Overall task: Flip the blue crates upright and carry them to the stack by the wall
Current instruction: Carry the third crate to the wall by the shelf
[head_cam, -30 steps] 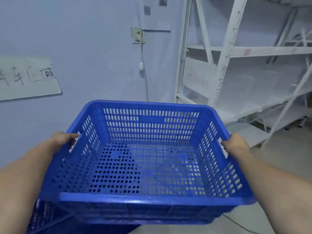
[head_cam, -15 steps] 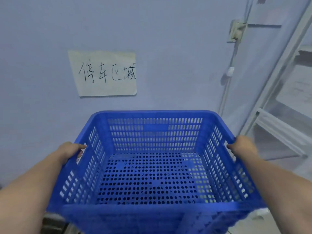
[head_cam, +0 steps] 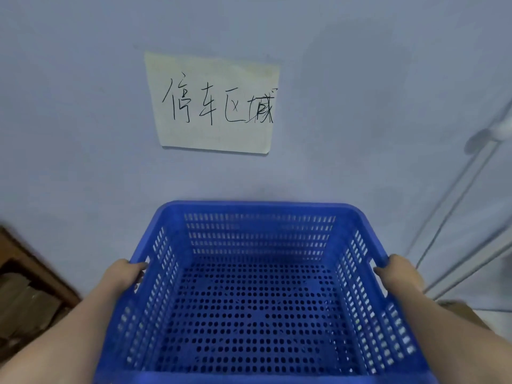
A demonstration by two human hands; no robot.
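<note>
Holding the blue crate (head_cam: pixel 257 300) upright between them, left hand (head_cam: pixel 122 275) and right hand (head_cam: pixel 401 273) grip its 2 sides.

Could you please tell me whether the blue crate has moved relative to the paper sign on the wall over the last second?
Yes. The blue crate, gripped by both hands, has shifted leftward along the wall: the paper sign, earlier far off to its left, now hangs directly above it.

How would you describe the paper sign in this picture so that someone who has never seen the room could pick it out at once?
Start with the pale blue wall that fills the upper view. Straight above the far rim of the blue crate held by the left hand and right hand hangs the paper sign. It is the only sheet on the wall: cream, with four handwritten black characters.
</note>
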